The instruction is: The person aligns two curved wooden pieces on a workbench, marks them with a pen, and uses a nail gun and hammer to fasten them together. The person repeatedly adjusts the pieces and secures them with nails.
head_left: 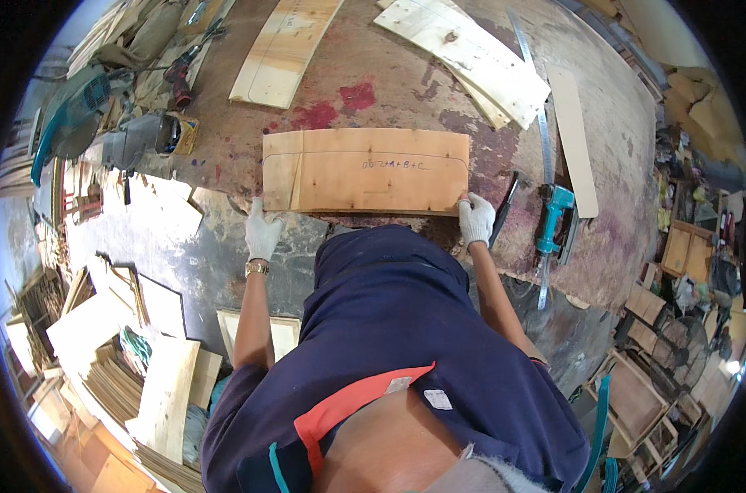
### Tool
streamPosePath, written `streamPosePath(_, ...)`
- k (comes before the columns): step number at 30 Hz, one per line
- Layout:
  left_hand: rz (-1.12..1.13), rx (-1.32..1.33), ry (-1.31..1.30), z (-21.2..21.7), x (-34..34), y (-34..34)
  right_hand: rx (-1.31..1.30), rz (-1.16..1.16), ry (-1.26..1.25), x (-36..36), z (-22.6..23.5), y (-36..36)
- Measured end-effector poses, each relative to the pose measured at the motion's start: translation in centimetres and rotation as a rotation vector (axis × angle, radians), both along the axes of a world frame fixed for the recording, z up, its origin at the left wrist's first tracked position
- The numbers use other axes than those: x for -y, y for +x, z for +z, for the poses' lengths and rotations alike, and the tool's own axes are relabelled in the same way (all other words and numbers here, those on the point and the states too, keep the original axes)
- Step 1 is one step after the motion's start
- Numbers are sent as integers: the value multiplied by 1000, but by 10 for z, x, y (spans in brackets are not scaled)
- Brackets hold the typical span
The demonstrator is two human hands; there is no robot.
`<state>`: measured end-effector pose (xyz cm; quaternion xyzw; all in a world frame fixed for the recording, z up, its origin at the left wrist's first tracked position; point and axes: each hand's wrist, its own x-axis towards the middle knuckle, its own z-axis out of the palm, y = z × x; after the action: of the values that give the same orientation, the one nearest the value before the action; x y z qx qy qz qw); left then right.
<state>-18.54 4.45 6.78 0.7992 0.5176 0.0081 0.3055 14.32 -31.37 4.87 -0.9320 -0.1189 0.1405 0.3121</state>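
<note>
Left hand (pixel 262 232), gloved, fingers together, rests at near-left corner of plywood panel (pixel 365 171) lying flat on workbench (pixel 389 90). Right hand (pixel 476 218) pinches near-right corner. Outline pencilled on panel; looks uncut. Blue power tool (pixel 551 215) w/ ruler just right.

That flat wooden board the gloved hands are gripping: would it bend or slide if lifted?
The wooden board looks thin and wide, so it probably flexes slightly. It seems light for its size. The left hand and right hand wear gloves, so slipping seems unlikely.
</note>
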Motion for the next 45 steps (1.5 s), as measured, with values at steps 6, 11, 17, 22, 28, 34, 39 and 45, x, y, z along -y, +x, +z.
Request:
streamPosePath(6,110,-44,19,0,24,10,122,82,-60,-3,11,23)
streamPosePath(11,73,83,110,9,72,3,240,122,11,7,-16,54)
streamPosePath(17,-109,-29,61,-3,79,-37,-110,386,144,47,4,64)
streamPosePath(22,-493,-24,297,-21,42,-55,-17,616,-97,53,17,68)
streamPosePath(28,-647,92,293,-28,21,-61,174,618,-262,52,2,57)
streamPosePath(34,-610,134,325,-18,34,-54,201,674,-245,53,-1,60)
streamPosePath(39,-757,-86,299,-23,23,-60,118,811,-141,55,-2,90)
streamPosePath(45,-876,35,431,-25,16,-64,-27,826,-149,45,8,104)
